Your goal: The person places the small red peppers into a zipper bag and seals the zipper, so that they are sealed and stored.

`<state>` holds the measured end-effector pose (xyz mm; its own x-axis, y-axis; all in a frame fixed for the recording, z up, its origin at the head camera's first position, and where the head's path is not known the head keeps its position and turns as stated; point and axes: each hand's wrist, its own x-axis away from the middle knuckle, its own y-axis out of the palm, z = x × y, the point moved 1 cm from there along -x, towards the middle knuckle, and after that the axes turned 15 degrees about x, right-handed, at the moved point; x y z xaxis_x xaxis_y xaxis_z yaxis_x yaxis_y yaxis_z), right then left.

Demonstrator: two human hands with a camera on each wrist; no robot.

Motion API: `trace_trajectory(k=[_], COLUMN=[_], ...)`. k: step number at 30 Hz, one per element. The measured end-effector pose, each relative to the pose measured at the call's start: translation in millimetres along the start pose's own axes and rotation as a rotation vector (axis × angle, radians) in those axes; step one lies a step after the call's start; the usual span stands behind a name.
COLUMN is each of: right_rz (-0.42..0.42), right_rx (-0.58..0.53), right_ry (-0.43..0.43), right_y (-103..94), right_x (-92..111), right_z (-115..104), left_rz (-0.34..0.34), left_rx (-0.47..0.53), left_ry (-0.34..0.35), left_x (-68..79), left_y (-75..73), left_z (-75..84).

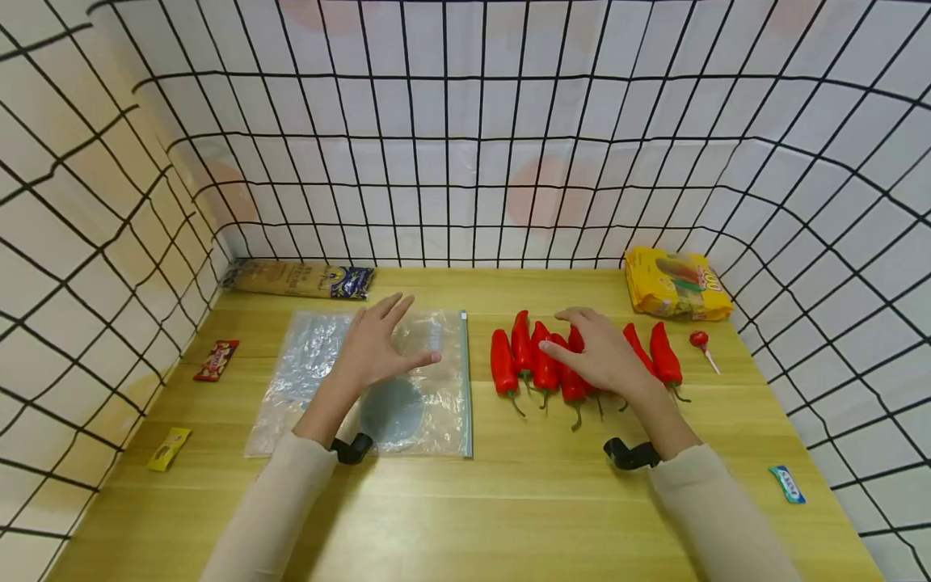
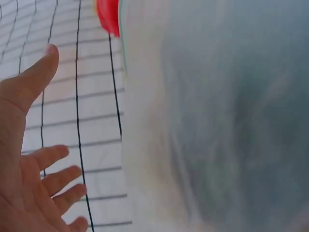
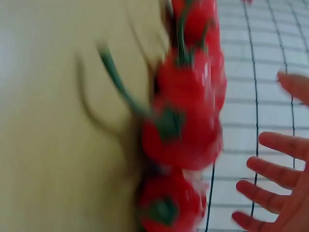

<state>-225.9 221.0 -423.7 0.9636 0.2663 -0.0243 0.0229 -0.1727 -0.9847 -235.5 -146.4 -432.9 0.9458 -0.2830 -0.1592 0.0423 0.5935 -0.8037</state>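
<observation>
A clear zip bag (image 1: 444, 412) with a green-blue zip edge lies flat on the wooden table. My left hand (image 1: 374, 343) hovers over it, fingers spread and holding nothing; the left wrist view shows the same hand (image 2: 34, 159) beside the blurred plastic (image 2: 217, 121). Right of the bag, several red peppers (image 1: 503, 364) with green stems lie in a row. Above them is my right hand (image 1: 600, 352), its fingers apart and hiding some peppers. In the right wrist view that hand (image 3: 294, 179) stands clear of the peppers (image 3: 188, 135), with nothing in its grasp.
A long brown packet (image 1: 291, 279) lies at the back left, a yellow packet (image 1: 672, 283) at the back right. Small sweets sit at the sides: red wrapper (image 1: 216, 360), yellow wrapper (image 1: 170, 449), lollipop (image 1: 699, 339), blue-green wrapper (image 1: 788, 485). Black wire mesh (image 1: 476, 137) encloses the table (image 1: 494, 517).
</observation>
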Motion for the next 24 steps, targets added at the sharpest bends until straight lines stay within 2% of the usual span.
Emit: trace_trajectory(k=[5,8,12,17,21,24], right_rz=[0.115,0.178,0.156,0.065,0.005,-0.042], right_rx=[-0.222,-0.343,-0.504,-0.619,-0.656,-0.659], right_ry=[-0.005,-0.02,-0.041,-0.063,-0.074,-0.086], right_y=[8.0,14.9,28.1,44.0,53.4,60.9], right_x=[20.2,29.8,38.3,45.0,49.0,50.1], right_z=[-26.3,-45.0,-67.5,-87.9,-99.2,-104.5], left_rz=[-0.058,-0.131,-0.199,-0.176,-0.111,-0.049], left_rx=[0.171,0.23,0.25,0.239,0.229,0.273], left_ry=[0.064,0.047,0.005,0.005,-0.006,-0.018], left_x=[15.6,24.5,33.8,36.3,33.9,33.4], left_y=[17.7,30.3,42.6,52.8,59.2,62.9], left_z=[11.0,16.7,19.3,16.1,13.5,14.4])
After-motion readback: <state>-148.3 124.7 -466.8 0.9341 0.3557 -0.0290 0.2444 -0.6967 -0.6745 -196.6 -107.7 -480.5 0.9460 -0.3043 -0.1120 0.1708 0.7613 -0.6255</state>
